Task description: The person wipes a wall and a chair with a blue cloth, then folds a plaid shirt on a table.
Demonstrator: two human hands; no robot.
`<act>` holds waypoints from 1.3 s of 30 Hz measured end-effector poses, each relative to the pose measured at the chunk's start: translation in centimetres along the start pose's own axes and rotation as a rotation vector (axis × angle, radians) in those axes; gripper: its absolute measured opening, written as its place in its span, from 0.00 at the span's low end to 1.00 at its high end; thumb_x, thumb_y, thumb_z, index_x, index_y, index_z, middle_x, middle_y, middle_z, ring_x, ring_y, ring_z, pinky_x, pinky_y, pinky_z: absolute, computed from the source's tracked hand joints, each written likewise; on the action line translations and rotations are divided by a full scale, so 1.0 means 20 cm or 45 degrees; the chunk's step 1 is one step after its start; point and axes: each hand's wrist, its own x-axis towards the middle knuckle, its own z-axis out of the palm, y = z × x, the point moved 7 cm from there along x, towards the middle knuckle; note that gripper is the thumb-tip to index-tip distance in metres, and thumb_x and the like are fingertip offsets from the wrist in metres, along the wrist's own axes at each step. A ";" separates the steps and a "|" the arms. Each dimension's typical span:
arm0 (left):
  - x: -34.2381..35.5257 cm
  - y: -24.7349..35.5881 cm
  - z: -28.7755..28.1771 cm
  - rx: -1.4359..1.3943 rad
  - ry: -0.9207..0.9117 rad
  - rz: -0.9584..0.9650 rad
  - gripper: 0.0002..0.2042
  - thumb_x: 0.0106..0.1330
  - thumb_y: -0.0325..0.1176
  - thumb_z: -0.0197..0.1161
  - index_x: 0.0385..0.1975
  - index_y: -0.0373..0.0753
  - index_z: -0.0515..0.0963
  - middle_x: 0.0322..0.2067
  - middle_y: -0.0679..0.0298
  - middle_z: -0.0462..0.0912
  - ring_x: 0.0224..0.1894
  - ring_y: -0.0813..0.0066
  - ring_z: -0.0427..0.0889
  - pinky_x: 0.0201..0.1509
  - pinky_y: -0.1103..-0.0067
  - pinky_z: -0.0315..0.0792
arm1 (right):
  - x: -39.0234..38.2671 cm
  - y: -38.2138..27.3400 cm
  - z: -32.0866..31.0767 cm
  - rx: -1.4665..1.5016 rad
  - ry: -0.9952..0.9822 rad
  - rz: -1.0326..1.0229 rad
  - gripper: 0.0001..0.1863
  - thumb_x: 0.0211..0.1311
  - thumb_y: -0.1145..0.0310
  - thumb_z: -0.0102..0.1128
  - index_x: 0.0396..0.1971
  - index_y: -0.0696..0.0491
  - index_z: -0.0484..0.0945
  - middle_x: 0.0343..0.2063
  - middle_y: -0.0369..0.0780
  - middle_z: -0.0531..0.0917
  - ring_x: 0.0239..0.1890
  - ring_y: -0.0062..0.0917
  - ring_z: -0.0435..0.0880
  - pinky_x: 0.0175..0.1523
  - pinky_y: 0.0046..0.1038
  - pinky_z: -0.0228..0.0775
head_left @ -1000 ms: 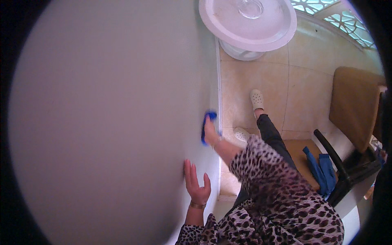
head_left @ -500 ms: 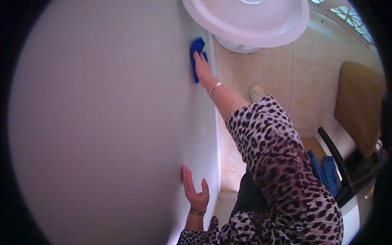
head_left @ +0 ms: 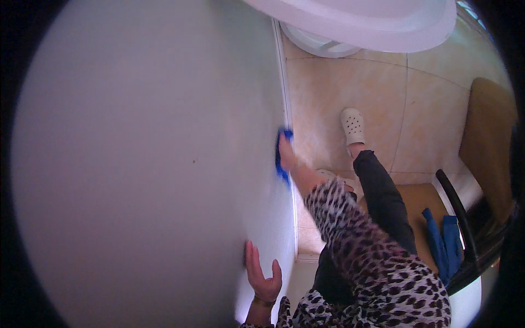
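My right hand (head_left: 287, 153), blurred by motion, presses a blue cloth (head_left: 281, 170) against the pale grey wall (head_left: 136, 164), close to its lower edge. The arm in a leopard-print sleeve (head_left: 361, 246) reaches across from the lower right. My left hand (head_left: 262, 279) is lower in the view, with fingers apart and fingertips resting on the wall; nothing shows in it.
A white round raised item (head_left: 366, 22) stands by the wall at the top. At the right are a brown chair (head_left: 484, 131) with black armrests and blue cloth items (head_left: 449, 246) on a brown seat. My legs and white clog (head_left: 353, 123) show on beige tiles (head_left: 426, 120).
My right hand with the blue cloth swept up toward the white item, then came back down. My left hand sits slightly lower in the view, which has shifted a little.
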 end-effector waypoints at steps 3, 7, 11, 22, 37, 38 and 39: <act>-0.04 -0.03 -0.01 -0.011 0.001 -0.051 0.34 0.57 0.21 0.63 0.66 0.29 0.58 0.68 0.40 0.60 0.71 0.43 0.59 0.72 0.58 0.55 | 0.18 -0.81 0.66 -0.611 0.090 -0.475 0.36 0.74 0.48 0.40 0.71 0.59 0.55 0.70 0.49 0.60 0.73 0.40 0.56 0.74 0.32 0.46; -0.03 -0.02 -0.01 0.034 -0.052 -0.042 0.35 0.57 0.21 0.63 0.67 0.30 0.58 0.67 0.39 0.60 0.70 0.41 0.60 0.72 0.56 0.56 | 0.11 -0.87 0.68 -0.709 0.172 -0.498 0.36 0.73 0.47 0.41 0.69 0.60 0.59 0.67 0.50 0.65 0.70 0.40 0.61 0.72 0.33 0.51; 0.02 0.04 -0.08 0.092 -0.094 -0.040 0.35 0.57 0.22 0.64 0.66 0.31 0.58 0.67 0.38 0.61 0.70 0.40 0.60 0.71 0.56 0.59 | -0.02 -0.03 -0.05 -0.570 0.473 0.019 0.34 0.74 0.47 0.39 0.68 0.58 0.61 0.66 0.46 0.68 0.68 0.39 0.64 0.71 0.34 0.53; 0.22 0.20 -0.08 0.008 -0.159 -0.130 0.35 0.58 0.22 0.63 0.67 0.31 0.57 0.68 0.43 0.59 0.71 0.47 0.60 0.72 0.60 0.58 | 0.06 -0.78 0.62 -0.416 0.292 -0.279 0.36 0.73 0.45 0.41 0.70 0.56 0.56 0.67 0.45 0.65 0.67 0.34 0.64 0.70 0.34 0.55; 0.10 0.54 -0.28 -0.574 0.383 -0.038 0.38 0.60 0.17 0.60 0.71 0.32 0.51 0.69 0.50 0.59 0.71 0.55 0.61 0.70 0.62 0.60 | -0.93 -1.03 1.15 -0.822 -0.014 -0.359 0.37 0.75 0.49 0.38 0.71 0.61 0.49 0.70 0.51 0.60 0.72 0.41 0.58 0.74 0.33 0.47; 0.07 0.56 -0.31 -0.581 0.417 -0.017 0.38 0.60 0.17 0.59 0.71 0.32 0.50 0.69 0.50 0.59 0.71 0.55 0.61 0.70 0.62 0.60 | -0.99 -1.14 1.30 -0.817 -0.096 -0.508 0.35 0.74 0.52 0.40 0.71 0.61 0.51 0.69 0.53 0.61 0.72 0.43 0.58 0.74 0.33 0.48; 0.04 0.57 -0.34 -0.587 0.442 0.002 0.38 0.60 0.17 0.59 0.71 0.32 0.50 0.69 0.51 0.59 0.71 0.55 0.61 0.70 0.63 0.59 | -1.08 -1.21 1.44 -0.807 -0.170 -0.653 0.34 0.74 0.54 0.41 0.70 0.61 0.53 0.68 0.55 0.62 0.72 0.45 0.57 0.74 0.33 0.49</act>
